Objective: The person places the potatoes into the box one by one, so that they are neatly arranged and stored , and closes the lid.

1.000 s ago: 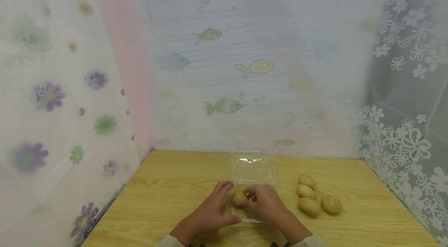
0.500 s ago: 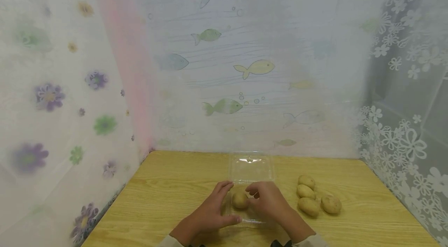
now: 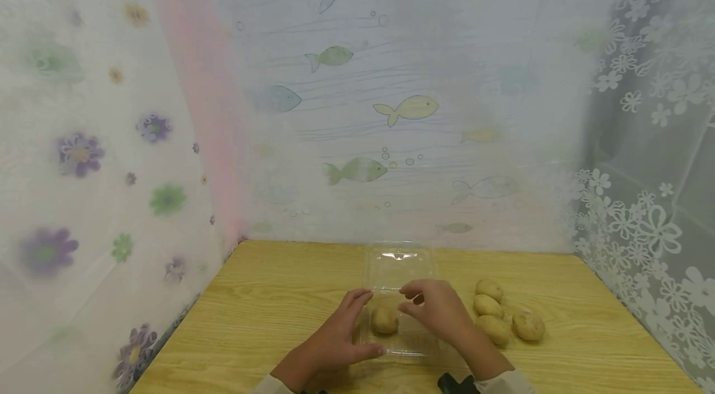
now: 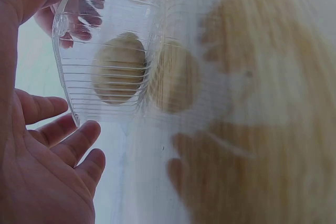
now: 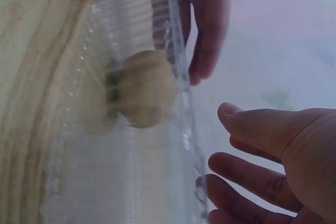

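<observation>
A clear plastic clamshell container (image 3: 410, 344) lies on the table with its lid (image 3: 400, 270) folded back. A single potato (image 3: 384, 320) sits in the left part of its base. My left hand (image 3: 337, 335) holds the container along its left side, thumb at the near rim and fingers at the far corner; in the left wrist view the fingertips (image 4: 90, 129) are right at the rim. My right hand (image 3: 438, 307) hovers over the right side of the base, apart from the potato, its fingers loosely bent with nothing between them. The right wrist view shows the thumb and fingers apart.
To the right of the container lie several potatoes, three in a column (image 3: 488, 306) and one beside them (image 3: 528, 326). The wooden table (image 3: 279, 282) ends at a back curtain (image 3: 413, 208) with printed fish. Flowered sheets hang on both sides.
My right hand has let go of the potato and moved right and slightly away from me. The potato stays in the container. The left hand keeps its place.
</observation>
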### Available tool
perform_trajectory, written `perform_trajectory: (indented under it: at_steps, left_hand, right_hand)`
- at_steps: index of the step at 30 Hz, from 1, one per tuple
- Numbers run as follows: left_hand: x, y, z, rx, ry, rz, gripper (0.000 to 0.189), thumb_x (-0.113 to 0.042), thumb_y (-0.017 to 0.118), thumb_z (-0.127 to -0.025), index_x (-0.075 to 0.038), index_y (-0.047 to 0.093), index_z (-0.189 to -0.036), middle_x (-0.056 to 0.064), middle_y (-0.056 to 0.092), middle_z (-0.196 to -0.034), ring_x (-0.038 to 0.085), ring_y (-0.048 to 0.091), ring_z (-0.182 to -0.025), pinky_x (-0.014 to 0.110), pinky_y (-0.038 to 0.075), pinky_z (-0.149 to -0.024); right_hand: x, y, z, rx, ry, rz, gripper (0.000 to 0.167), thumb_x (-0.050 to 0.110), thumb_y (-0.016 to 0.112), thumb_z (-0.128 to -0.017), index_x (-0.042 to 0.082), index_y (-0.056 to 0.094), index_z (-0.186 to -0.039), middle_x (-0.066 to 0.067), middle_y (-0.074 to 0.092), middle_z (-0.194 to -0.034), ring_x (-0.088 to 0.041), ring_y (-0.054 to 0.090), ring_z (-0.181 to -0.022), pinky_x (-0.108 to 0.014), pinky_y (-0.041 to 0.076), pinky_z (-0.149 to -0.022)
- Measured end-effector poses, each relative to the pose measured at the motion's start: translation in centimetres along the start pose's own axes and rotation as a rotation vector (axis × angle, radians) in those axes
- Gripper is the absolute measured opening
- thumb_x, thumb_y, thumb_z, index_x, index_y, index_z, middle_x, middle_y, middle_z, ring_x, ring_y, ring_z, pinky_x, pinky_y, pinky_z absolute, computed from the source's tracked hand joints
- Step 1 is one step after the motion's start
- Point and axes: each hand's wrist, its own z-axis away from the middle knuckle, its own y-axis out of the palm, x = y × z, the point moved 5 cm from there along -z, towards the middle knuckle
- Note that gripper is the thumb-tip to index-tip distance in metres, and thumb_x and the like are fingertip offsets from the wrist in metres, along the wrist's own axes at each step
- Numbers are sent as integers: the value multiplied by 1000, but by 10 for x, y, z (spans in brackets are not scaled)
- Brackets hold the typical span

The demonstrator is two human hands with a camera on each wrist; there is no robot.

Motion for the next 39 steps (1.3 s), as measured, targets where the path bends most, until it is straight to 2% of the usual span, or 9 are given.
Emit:
perform_trajectory:
  at_steps: [6,12,16,24,34,39]
  left_hand:
    - [-1,0,0,-8,8,-3,101,-59,74,-90,-14,23,-165,6,23,-168,35,39,-147,62,45,-109]
    - [-1,0,1,-13,6,-10,100,-59,75,-90,-18,23,-165,5,23,-168,34,40,-147,61,45,-109]
    - [-1,0,1,-11,1,-7,99,-59,75,-90,-20,23,-165,5,24,-168,33,40,-147,61,45,-109]
    - [0,1,1,-1,1,-18,101,-62,72,-90,-17,22,-165,5,23,-168,33,40,-147,61,45,-109]
    - [0,1,1,0,-2,-19,98,-61,72,-91,-24,20,-166,4,22,-168,34,40,-148,60,45,-109]
    - [-2,0,2,0,-7,-14,99,-61,72,-91,-22,21,-166,4,23,-168,34,40,-147,60,45,-109]
  right_hand:
    - [-6,-14,0,-67,58,-14,25,26,85,-87,16,79,-110,-3,79,-109,-18,74,-90,-38,62,-74]
    - [-15,-29,0,-115,97,-23,26,26,85,-87,18,79,-111,-3,79,-109,-21,75,-92,-39,62,-75]
    - [-23,-36,-1,-120,118,-24,28,26,84,-88,18,78,-115,-5,78,-112,-26,75,-98,-42,62,-78]
    - [-40,-50,-1,-130,153,-23,34,29,82,-91,16,76,-121,-6,76,-118,-29,73,-105,-45,61,-80]
    - [-64,-60,1,-127,195,-15,38,31,79,-93,14,74,-126,-8,73,-126,-33,70,-112,-46,60,-84]
    - [-74,-65,3,-128,212,-10,40,31,78,-94,11,73,-128,-12,72,-128,-36,69,-114,-48,60,-86]
